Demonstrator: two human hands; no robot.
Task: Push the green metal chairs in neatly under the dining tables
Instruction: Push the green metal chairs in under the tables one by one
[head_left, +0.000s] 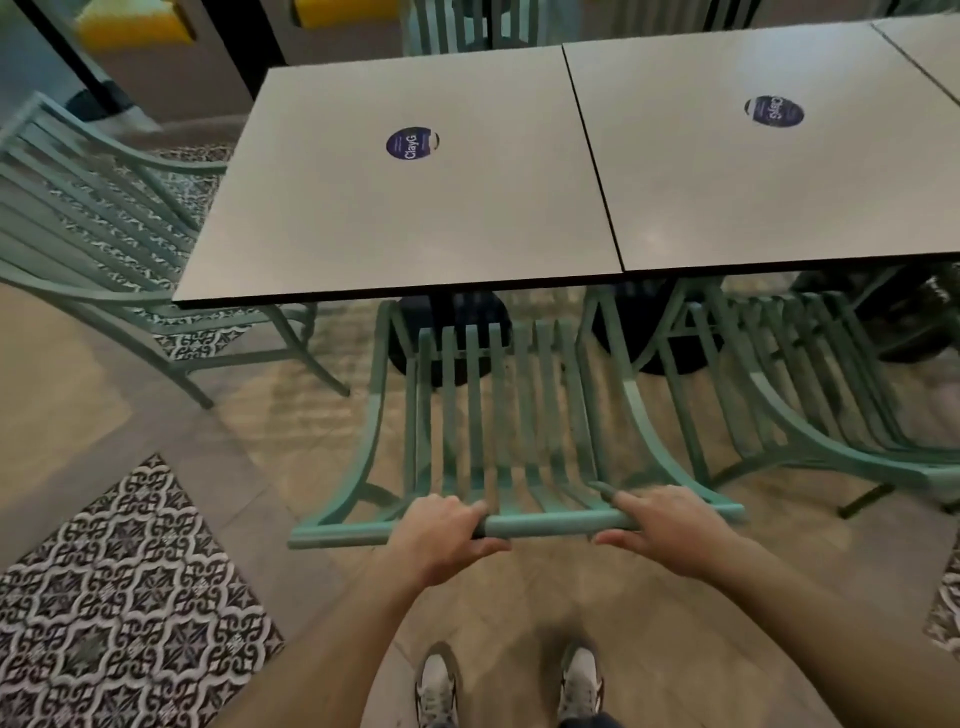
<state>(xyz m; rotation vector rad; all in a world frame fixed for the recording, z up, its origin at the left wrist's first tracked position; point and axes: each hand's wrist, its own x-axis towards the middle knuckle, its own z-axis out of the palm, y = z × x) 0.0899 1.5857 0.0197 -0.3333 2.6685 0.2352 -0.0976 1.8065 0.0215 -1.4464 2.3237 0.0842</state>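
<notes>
While we stand behind the middle green chair (498, 415), its seat slats already reach under the near edge of the left dining table (363, 218), and its top rail (550, 522) lies across our front, just ahead of our shoes (436, 691).

What could go wrong, as we judge it: if we shove unevenly, the chair may twist and knock its arm against the neighbouring chair (810, 395) on the right, which sits just beside it, half tucked under the second table (753, 182). A straight push could also drive the front of the seat into the dark pedestal base (457, 322) that stands directly ahead beneath the tabletop. The metal legs may scrape or catch on the joints of the tiled floor (130, 597).

Our left hand (441, 535) is curled over the rail, fingers wrapped on top and thumb beneath, clenched on it. Our right hand (665, 525) grasps the same rail further along, its fingers folded over and the thumb pointing inward under the bar. A third chair (104, 218) stands off to the left, angled away from the table.
</notes>
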